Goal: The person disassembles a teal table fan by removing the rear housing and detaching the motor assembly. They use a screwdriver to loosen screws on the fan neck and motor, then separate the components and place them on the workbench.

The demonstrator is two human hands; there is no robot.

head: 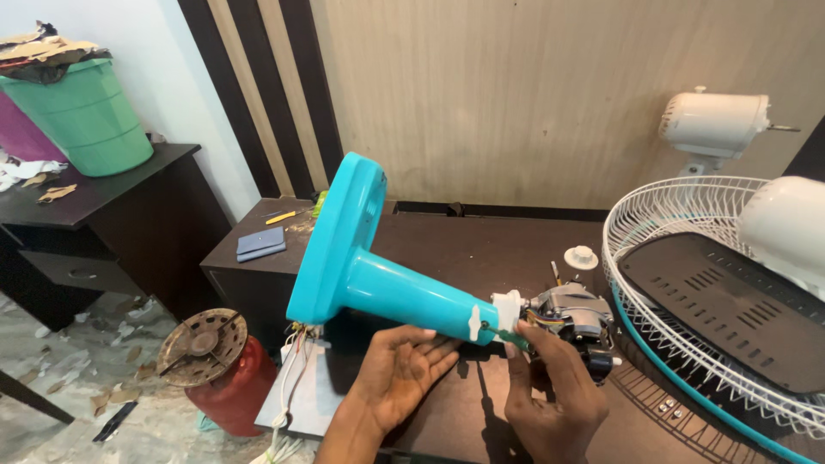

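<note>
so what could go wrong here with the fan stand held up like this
The turquoise fan stand only rests on the open left hand, so it could roll off. The loose wires under its base may snag. The right hand works close to the exposed motor, where fingers might get pinched.

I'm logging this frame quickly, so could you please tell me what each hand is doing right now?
Left hand: open, palm up, under the turquoise fan stand.
Right hand: fingers pinched on a green screwdriver at the stand's neck, beside the fan motor.
</note>
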